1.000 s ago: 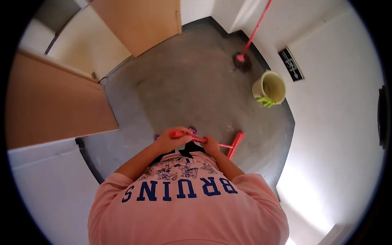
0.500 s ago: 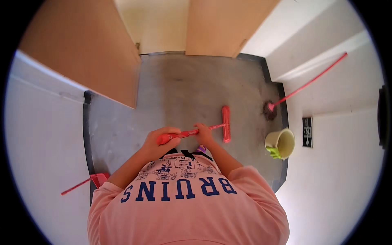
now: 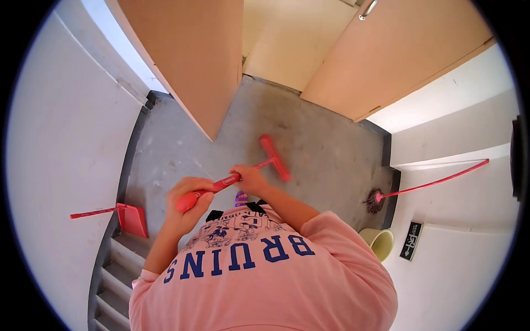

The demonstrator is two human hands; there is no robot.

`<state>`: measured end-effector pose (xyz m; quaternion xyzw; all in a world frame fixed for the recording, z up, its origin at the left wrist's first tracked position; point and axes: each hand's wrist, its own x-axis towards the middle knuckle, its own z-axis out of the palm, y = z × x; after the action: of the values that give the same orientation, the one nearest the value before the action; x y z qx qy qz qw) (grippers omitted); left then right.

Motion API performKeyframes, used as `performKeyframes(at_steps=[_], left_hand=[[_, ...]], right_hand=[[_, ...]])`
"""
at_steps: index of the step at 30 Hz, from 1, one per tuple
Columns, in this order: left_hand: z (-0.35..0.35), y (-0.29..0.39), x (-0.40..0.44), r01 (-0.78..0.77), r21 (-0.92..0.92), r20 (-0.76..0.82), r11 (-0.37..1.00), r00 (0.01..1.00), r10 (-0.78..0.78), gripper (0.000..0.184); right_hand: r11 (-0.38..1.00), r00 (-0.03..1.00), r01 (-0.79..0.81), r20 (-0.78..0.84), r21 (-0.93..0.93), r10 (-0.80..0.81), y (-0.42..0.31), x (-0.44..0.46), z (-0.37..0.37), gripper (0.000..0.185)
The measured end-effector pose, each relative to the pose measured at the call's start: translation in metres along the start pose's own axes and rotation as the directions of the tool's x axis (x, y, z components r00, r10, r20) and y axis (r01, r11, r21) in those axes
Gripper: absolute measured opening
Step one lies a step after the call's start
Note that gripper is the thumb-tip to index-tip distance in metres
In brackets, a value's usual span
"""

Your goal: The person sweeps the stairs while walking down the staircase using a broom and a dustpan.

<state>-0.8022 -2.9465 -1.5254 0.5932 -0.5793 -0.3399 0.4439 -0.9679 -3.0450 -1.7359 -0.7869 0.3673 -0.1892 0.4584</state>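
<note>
A red push broom (image 3: pixel 274 158) slants across the view before me, its wide head low over or on the grey floor (image 3: pixel 326 143); I cannot tell whether the bristles touch. My left hand (image 3: pixel 187 199) is wrapped round the thick end of its handle, near my waist. Farther down the shaft, my right hand (image 3: pixel 247 179) grips the handle just past the red sleeve. The broom head lies beyond my right hand, slightly blurred. Below the handle shows a foot in a purple sandal (image 3: pixel 241 198).
A red dustpan (image 3: pixel 132 220) with a long handle stands at the left, beside descending stairs (image 3: pixel 118 281). On the right, a mop (image 3: pixel 375 200) leans against the wall near a cream bucket (image 3: pixel 381 243). Open doors (image 3: pixel 193 55) flank a doorway ahead.
My view has turned toward the left, bringing the stairs into sight. Both hands and the broom have shifted left in view, and the broom head now sits at a different slant.
</note>
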Motion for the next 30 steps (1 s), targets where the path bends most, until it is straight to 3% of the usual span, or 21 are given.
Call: performKeyframes(at_steps=[2,7,12,14,20,23,27,30], left_hand=[[-0.005,0.008,0.003,-0.057,0.021,-0.005,0.998,0.998,0.057,0.013],[0.005,0.018,0.032,-0.121,0.027,0.012,0.992,0.993,0.12,0.012],[0.048,0.015,0.086,-0.095,-0.053,0.095,0.994,0.99,0.099,0.014],[0.078,0.007,0.113,-0.06,-0.108,0.102,0.992,0.992,0.071,0.016],[0.186,-0.019,0.193,0.169,-0.281,0.249,0.945,0.963,-0.098,0.021],[0.231,-0.029,0.217,0.263,-0.305,0.316,0.916,0.935,-0.163,0.022],[0.242,-0.039,0.218,0.378,-0.305,0.297,0.874,0.91,-0.29,0.025],[0.223,-0.036,0.208,0.364,-0.181,0.276,0.914,0.911,-0.308,0.025]], right_hand=[[1.0,0.997,0.014,0.073,-0.004,-0.013,-0.012,0.008,-0.008,0.015],[0.988,0.994,0.111,0.013,-0.105,-0.111,-0.008,0.024,-0.042,0.012],[0.983,0.996,0.043,-0.072,-0.181,-0.057,0.036,0.035,-0.11,0.014],[0.986,0.987,0.031,-0.149,-0.162,-0.056,0.067,0.039,-0.143,0.016],[0.912,0.929,-0.09,-0.363,-0.4,-0.067,0.175,0.042,-0.227,0.02],[0.867,0.92,-0.152,-0.39,-0.475,-0.052,0.204,0.038,-0.254,0.02],[0.854,0.962,-0.214,-0.254,-0.473,0.101,0.233,0.034,-0.251,0.019],[0.868,0.976,-0.208,-0.155,-0.45,0.154,0.227,0.041,-0.235,0.019]])
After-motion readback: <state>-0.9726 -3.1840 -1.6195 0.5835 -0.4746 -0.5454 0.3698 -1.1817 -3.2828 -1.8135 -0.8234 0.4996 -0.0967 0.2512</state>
